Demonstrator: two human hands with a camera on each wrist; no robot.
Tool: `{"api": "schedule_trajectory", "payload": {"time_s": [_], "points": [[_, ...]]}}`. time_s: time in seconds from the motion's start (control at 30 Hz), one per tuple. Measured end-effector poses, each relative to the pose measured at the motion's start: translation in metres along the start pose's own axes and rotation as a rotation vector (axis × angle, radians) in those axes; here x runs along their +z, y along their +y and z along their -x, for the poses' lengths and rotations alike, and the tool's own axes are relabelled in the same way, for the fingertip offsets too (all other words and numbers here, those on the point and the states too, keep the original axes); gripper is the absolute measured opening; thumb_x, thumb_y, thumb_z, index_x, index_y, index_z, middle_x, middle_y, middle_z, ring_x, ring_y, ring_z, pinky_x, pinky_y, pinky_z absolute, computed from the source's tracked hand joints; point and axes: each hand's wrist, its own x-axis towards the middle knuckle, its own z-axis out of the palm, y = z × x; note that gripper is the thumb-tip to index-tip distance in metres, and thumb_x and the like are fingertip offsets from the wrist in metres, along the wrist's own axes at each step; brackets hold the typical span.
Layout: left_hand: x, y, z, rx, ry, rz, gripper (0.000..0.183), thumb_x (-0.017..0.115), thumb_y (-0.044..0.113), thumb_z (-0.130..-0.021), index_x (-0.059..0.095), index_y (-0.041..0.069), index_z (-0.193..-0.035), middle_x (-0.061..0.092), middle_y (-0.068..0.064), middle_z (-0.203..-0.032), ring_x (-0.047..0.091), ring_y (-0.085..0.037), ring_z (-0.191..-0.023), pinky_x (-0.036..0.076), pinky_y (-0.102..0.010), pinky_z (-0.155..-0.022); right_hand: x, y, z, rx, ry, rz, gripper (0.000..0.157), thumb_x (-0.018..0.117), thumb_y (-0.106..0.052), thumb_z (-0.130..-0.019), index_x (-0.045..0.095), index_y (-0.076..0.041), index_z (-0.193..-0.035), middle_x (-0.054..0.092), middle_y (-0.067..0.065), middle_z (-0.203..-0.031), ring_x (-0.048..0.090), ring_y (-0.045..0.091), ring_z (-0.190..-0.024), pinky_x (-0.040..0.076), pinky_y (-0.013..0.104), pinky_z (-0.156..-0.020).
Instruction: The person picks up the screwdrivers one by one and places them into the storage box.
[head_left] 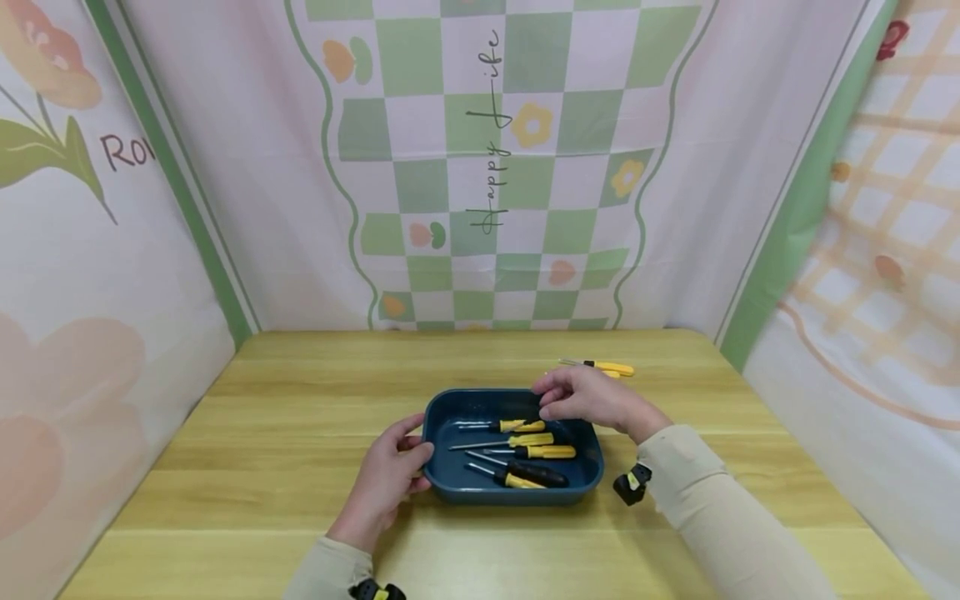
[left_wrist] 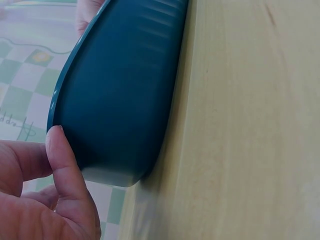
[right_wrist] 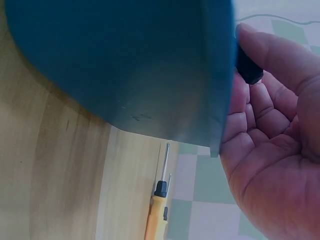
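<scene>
A dark blue tray [head_left: 517, 497] stands on the table with several screwdrivers inside, most with yellow handles. One black-handled screwdriver [head_left: 538, 475] lies near its front wall. At the tray's left end, my left hand [head_left: 390, 467] grips the rim, thumb [left_wrist: 62, 150] against the outer wall in the left wrist view. My right hand [head_left: 588, 398] is over the tray's back right corner, pinching a screwdriver by its black handle end [right_wrist: 248, 67] between thumb and fingers. The tray wall hides the rest of it in the right wrist view.
Behind the tray at the right, yellow-handled screwdrivers [head_left: 611, 367] lie on the wooden table [head_left: 300, 433]. A patterned curtain [head_left: 480, 167] hangs along the table's back edge, with more cloth on both sides.
</scene>
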Motion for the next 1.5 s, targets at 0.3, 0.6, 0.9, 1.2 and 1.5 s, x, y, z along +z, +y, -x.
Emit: {"api": "schedule_trajectory", "payload": {"time_s": [0.3, 0.6, 0.9, 1.2, 1.5], "points": [[-0.001, -0.002, 0.003, -0.01, 0.001, -0.004, 0.052, 0.062, 0.009, -0.103, 0.05, 0.009, -0.153, 0.05, -0.017, -0.125, 0.059, -0.02, -0.073, 0.057, -0.024, -0.059, 0.009, -0.002, -0.002, 0.003, 0.036, 0.065, 0.039, 0.077, -0.017, -0.095, 0.067, -0.002, -0.131, 0.073, 0.013, -0.116, 0.07, 0.019, -0.102, 0.061, 0.038, -0.092], [-0.001, -0.005, 0.003, -0.016, 0.003, -0.001, 0.052, 0.062, 0.009, -0.103, 0.05, 0.009, -0.154, 0.05, -0.016, -0.124, 0.059, -0.02, -0.073, 0.057, -0.024, -0.058, 0.005, 0.001, -0.002, -0.02, 0.082, 0.102, 0.039, 0.074, -0.015, -0.097, 0.067, -0.001, -0.133, 0.073, 0.011, -0.117, 0.069, 0.02, -0.105, 0.06, 0.039, -0.092], [-0.002, -0.009, 0.001, 0.006, 0.011, 0.03, 0.054, 0.063, 0.003, -0.099, 0.051, 0.004, -0.152, 0.051, -0.017, -0.119, 0.056, -0.017, -0.065, 0.054, -0.023, -0.053, -0.016, 0.015, 0.001, 0.007, 0.206, 0.065, 0.039, 0.067, -0.019, -0.103, 0.064, -0.002, -0.138, 0.07, 0.016, -0.127, 0.066, 0.029, -0.116, 0.059, 0.042, -0.096], [-0.002, -0.007, 0.0, 0.006, 0.01, 0.029, 0.052, 0.062, 0.004, -0.1, 0.052, 0.007, -0.151, 0.05, -0.017, -0.12, 0.056, -0.017, -0.065, 0.054, -0.022, -0.054, -0.033, 0.041, -0.004, 0.044, 0.344, 0.331, 0.042, 0.06, -0.011, -0.103, 0.059, 0.004, -0.142, 0.061, 0.027, -0.14, 0.058, 0.048, -0.128, 0.049, 0.061, -0.105], [-0.002, -0.004, -0.002, 0.014, -0.001, 0.009, 0.052, 0.061, 0.007, -0.102, 0.051, 0.009, -0.153, 0.05, -0.017, -0.123, 0.057, -0.018, -0.068, 0.056, -0.023, -0.057, -0.04, 0.073, -0.005, 0.136, 0.313, 0.493, 0.041, 0.059, -0.006, -0.101, 0.059, 0.005, -0.141, 0.057, 0.031, -0.142, 0.051, 0.054, -0.132, 0.042, 0.067, -0.109]]}}
